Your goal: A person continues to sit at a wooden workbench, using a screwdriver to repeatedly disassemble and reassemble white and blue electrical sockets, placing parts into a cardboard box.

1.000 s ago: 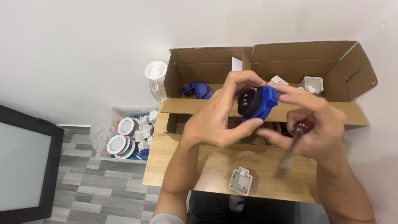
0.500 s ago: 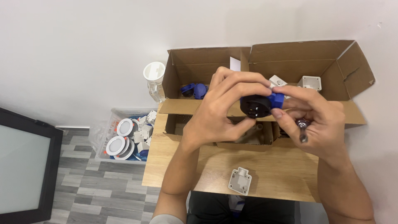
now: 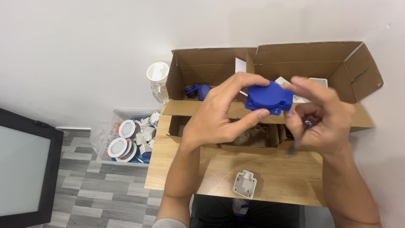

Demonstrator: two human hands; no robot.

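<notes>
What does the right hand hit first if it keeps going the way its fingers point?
Probably the blue plastic housing in the left hand: the right hand points its fingers left toward it, nearly touching. Depth is unclear from one view.

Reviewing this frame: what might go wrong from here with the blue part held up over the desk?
1. The blue part is pinched only by the left hand fingertips above the open cardboard box; a slip would likely drop it in.
2. The right hand also holds a screwdriver while reaching for the part, so its grip looks awkward.
3. The small white plate lies near the desk edge and may get knocked off.
</notes>
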